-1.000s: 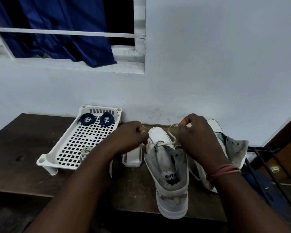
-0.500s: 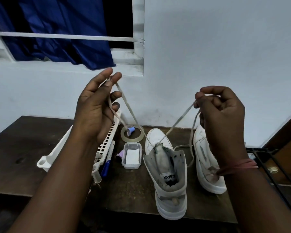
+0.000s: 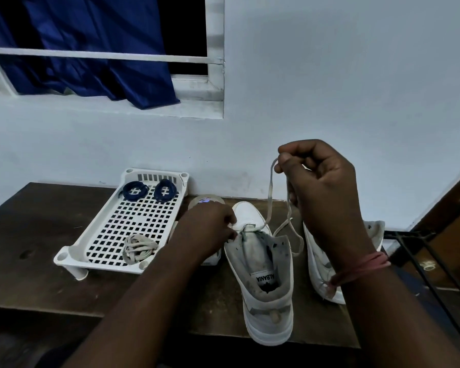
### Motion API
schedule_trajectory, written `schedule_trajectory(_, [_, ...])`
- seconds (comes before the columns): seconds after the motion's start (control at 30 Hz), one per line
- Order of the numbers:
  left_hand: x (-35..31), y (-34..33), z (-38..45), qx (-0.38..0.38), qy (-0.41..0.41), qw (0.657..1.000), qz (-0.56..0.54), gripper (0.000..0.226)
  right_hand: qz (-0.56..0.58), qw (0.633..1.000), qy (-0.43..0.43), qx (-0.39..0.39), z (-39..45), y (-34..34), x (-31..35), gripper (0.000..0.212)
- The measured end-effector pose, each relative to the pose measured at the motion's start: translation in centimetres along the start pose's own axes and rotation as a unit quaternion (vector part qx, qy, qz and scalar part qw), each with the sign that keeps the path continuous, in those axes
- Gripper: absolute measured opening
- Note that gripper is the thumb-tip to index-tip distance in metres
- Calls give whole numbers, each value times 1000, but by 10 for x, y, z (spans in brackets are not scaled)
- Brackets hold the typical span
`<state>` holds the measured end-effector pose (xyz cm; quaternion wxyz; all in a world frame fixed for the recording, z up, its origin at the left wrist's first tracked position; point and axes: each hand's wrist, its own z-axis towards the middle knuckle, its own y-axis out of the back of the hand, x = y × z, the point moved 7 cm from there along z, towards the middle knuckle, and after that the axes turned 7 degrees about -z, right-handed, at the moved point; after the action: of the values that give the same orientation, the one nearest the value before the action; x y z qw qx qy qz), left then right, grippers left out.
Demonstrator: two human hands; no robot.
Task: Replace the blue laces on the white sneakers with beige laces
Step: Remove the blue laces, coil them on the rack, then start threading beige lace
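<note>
A white sneaker [image 3: 266,296] stands heel toward me at the table's front edge, with a beige lace [image 3: 270,197] threaded near its toe. My right hand [image 3: 322,187] is raised above it, pinching both runs of that lace. My left hand [image 3: 213,224] is down at the sneaker's lower eyelets, fingers pinched at the lace there. The second white sneaker [image 3: 319,264] lies behind my right wrist, mostly hidden. In a white perforated tray [image 3: 109,235] lie two coiled blue laces [image 3: 136,191] at the far end and a bundled beige lace [image 3: 138,248] at the near end.
A roll of tape [image 3: 199,200] and a small clear box [image 3: 213,257] lie between tray and sneaker, partly hidden by my left hand. The dark wooden table [image 3: 32,235] meets a white wall. A black wire rack [image 3: 420,251] stands at the right.
My left hand dropped from high above the tray to the sneaker's eyelets. My right hand stayed raised with the lace. The view shifted, and the tray shows fully again.
</note>
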<state>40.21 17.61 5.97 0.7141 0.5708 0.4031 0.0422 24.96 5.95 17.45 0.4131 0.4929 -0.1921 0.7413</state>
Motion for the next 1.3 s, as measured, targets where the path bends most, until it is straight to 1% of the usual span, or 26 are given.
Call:
schedule_trajectory(0.1, [2,-6,0,-5,6,1000,24,10,-6,1000,-1,5,-1,-3,-1,10])
schedule_trajectory(0.2, [3,-8,0,2,10,1000,11,2,-11,1000,1,3,-2,-2,-2,12])
schedule_trajectory(0.3, [4,-2,0,-35,38,997,-63,24,-15,1000,-2,-13,0,3,-4,11])
schedule_trajectory(0.37, [6,4,1,-62,60,987,-135,25,-24,999,-8,-31,1,8,-8,9])
schedule_trajectory(0.47, [8,12,-1,-77,86,964,-239,17,-41,998,-28,-47,3,14,-19,9])
schedule_trajectory(0.57, [10,15,-5,-90,139,911,-378,13,-65,995,-53,-57,4,19,-28,8])
schedule_trajectory(0.6, [9,16,-6,-91,152,898,-404,13,-82,993,-59,-59,5,20,-30,6])
schedule_trajectory(0.63, [8,18,-7,-95,154,893,-412,13,-104,991,-64,-58,5,21,-32,5])
schedule_trajectory(0.73, [10,28,-7,-128,143,894,-405,19,-162,982,-83,-45,5,21,-38,3])
schedule_trajectory(0.8, [10,38,-6,-146,122,894,-406,18,-187,977,-95,-33,3,19,-42,3])
schedule_trajectory(0.9, [8,48,-8,-160,109,897,-397,14,-211,970,-116,-15,1,17,-48,4])
schedule_trajectory(0.97, [8,50,-11,-151,108,905,-384,13,-213,969,-126,11,0,13,-51,4])
schedule_trajectory(1.0, [7,50,-12,-143,103,920,-350,14,-211,969,-124,26,0,10,-50,4])
schedule_trajectory(1.03, [5,53,-13,-143,93,942,-289,16,-206,971,-113,38,-1,7,-47,6])
schedule_trajectory(1.07, [3,57,-14,-154,79,960,-218,18,-199,974,-98,45,-1,4,-43,8])
schedule_trajectory(1.1, [0,61,-17,-170,70,971,-150,21,-193,977,-79,48,-1,1,-36,11])
schedule_trajectory(1.13, [-3,66,-20,-185,69,976,-97,22,-186,979,-59,50,-1,-2,-28,12])
schedule_trajectory(1.2, [-7,74,-24,-202,83,975,-38,25,-157,985,-24,61,-2,-7,-12,14])
schedule_trajectory(1.3, [-9,80,-28,-194,114,974,16,26,-65,992,-27,102,-4,-13,6,14])
